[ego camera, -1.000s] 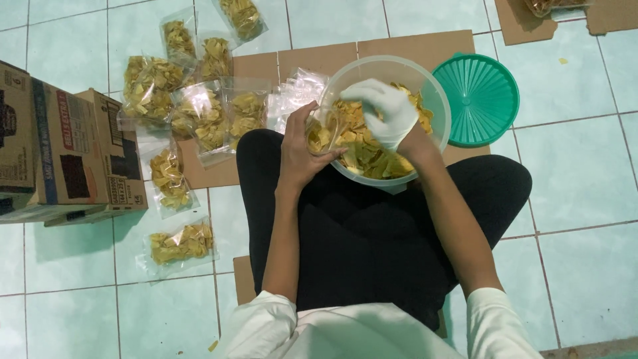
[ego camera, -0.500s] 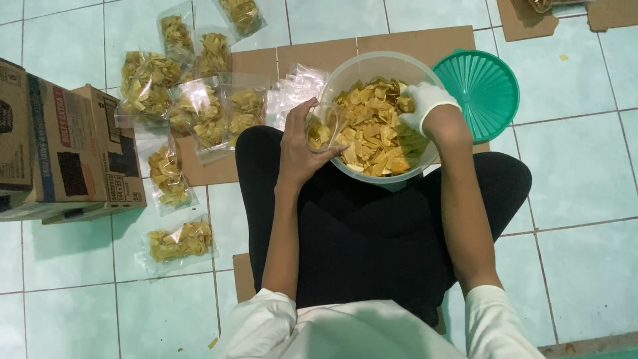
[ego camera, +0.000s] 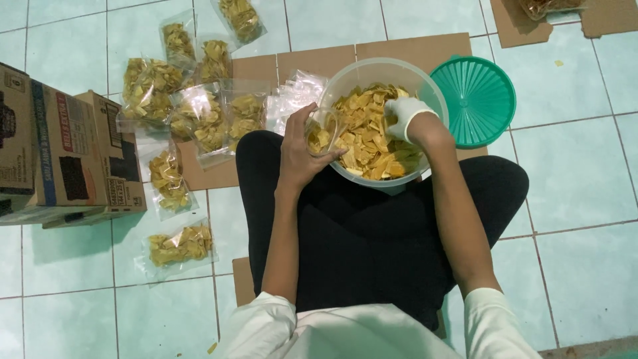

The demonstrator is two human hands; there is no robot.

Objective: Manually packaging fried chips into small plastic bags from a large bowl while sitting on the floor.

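A clear plastic bowl (ego camera: 362,73) full of yellow chips (ego camera: 369,136) rests in front of my crossed legs. My left hand (ego camera: 299,153) holds a small clear bag (ego camera: 323,133), partly filled with chips, open at the bowl's left rim. My right hand (ego camera: 407,118), in a white glove, reaches down into the chips at the bowl's right side with its fingers buried among them.
Several filled chip bags (ego camera: 199,116) lie on the tiles and cardboard at the left, with a stack of empty bags (ego camera: 296,93) beside the bowl. A green lid (ego camera: 478,100) lies right of the bowl. A cardboard box (ego camera: 60,156) stands at the far left.
My gloved right hand has moved from over the bag on the bowl's left side across to the right side and down into the chips. My left hand still holds the bag.
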